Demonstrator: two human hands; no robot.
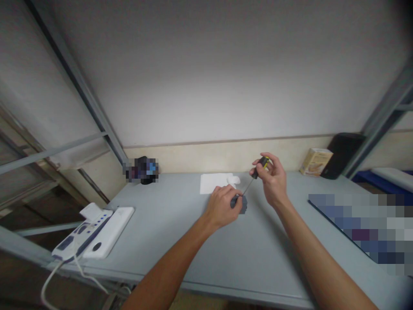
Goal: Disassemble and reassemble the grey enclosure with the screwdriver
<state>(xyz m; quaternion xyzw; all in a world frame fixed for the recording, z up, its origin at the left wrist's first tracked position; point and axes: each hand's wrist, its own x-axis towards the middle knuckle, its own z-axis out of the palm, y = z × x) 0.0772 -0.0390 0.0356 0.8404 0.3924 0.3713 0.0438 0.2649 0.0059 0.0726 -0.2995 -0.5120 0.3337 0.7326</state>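
My right hand (273, 177) grips a screwdriver (257, 172) by its black and yellow handle. Its thin shaft slants down to the left, and the tip meets a small dark grey part (244, 206) on the table or hides just behind my left fingers. My left hand (225, 205) is closed around that part and steadies it low against the tabletop. What kind of part it is, I cannot make out. Just behind my left hand lies a white sheet of paper (209, 183), with a small white item (233, 180) on its right edge.
A grey table (155, 241) runs to the wall. At left stand a power strip (85, 232) with a white cable and a flat white box (111, 232). A yellow carton (316, 162) and a black case (343, 153) stand back right. Blurred-out items lie at back left and right.
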